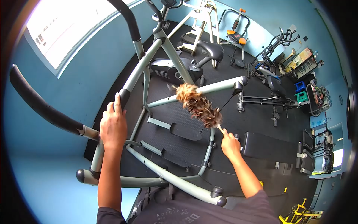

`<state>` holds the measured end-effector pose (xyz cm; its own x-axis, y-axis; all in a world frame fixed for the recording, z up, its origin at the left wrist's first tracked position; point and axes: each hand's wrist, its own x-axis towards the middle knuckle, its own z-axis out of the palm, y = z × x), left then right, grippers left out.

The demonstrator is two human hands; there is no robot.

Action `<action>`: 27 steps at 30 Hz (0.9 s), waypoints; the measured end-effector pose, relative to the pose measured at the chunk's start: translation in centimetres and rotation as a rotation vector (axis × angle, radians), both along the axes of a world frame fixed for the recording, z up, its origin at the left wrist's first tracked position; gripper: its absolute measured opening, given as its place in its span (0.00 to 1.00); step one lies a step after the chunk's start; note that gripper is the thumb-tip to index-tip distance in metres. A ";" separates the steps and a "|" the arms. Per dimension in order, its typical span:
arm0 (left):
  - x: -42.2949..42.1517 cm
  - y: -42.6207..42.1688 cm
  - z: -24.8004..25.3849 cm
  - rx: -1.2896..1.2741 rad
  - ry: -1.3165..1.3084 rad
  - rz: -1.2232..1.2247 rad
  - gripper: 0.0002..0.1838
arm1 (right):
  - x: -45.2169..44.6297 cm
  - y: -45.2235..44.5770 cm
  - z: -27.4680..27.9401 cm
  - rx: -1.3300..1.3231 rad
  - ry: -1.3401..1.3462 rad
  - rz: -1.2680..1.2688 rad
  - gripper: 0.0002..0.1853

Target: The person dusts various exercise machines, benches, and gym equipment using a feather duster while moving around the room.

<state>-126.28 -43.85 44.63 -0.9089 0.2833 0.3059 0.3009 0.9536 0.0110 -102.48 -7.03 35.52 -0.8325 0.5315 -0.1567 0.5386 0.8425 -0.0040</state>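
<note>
My left hand (113, 125) rests on the grey-green frame (140, 71) of an exercise machine, at a black sleeve (124, 98) on its slanted tube. The fingers lie along the tube; the far side of the grip is hidden. In my right hand (230, 144) is the pale handle of a feather duster (201, 108), with brown and tan feathers. The duster points up and to the left, and its tan tip overlaps the machine's crossbar (220, 86); whether it touches cannot be made out. Black footplates (185, 131) lie below the duster.
A curved black handlebar (41, 102) reaches out at the left. An exercise bike (179, 65) stands behind the frame. A black padded bench (270, 147) is at the right, with more gym machines (274, 84) beyond. Yellow metal parts (300, 212) lie at the lower right.
</note>
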 end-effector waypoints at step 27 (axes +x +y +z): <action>-0.4 -0.3 -1.0 -0.064 0.037 0.023 0.29 | -11.3 -8.0 -11.5 -0.975 -1.046 0.430 0.11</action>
